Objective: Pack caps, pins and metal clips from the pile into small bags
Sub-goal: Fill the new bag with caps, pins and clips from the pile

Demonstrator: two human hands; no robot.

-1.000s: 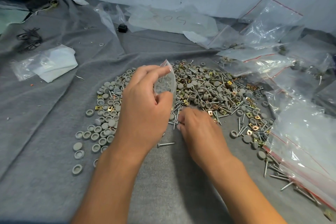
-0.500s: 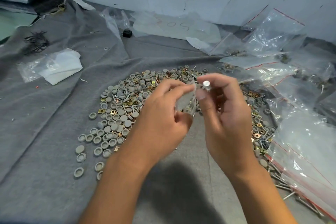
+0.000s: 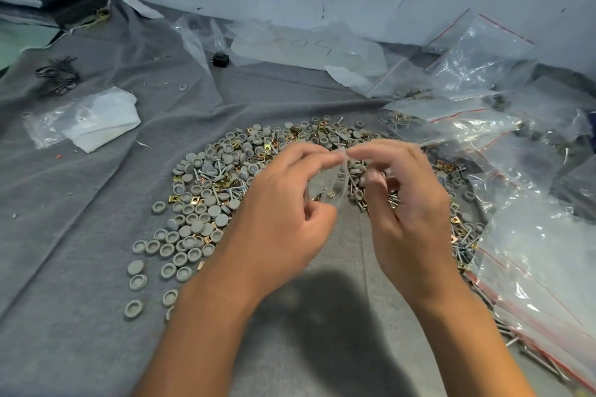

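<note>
step: fill small bag [image 3: 332, 185] | left hand [image 3: 283, 203] pinches its rim, right hand [image 3: 406, 196] fingers maybe too | tip: hold mouth wide over pile [image 3: 206, 200]

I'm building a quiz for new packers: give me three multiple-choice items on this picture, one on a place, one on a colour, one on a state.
1. Where does the black block lie?
A. far side of the cloth, beyond the pile
B. inside the small bag
C. under the right hand

2. What colour are the caps?
A. red
B. grey
C. black

3. What is the left hand doing?
A. lying flat on the cloth
B. pinching the small bag
C. holding a cap

Answers: 1 A, it sits near the wall past the pile. 2 B, all the round caps look grey. 3 B, its fingers pinch the small bag at the top, where the right hand meets it.
</note>
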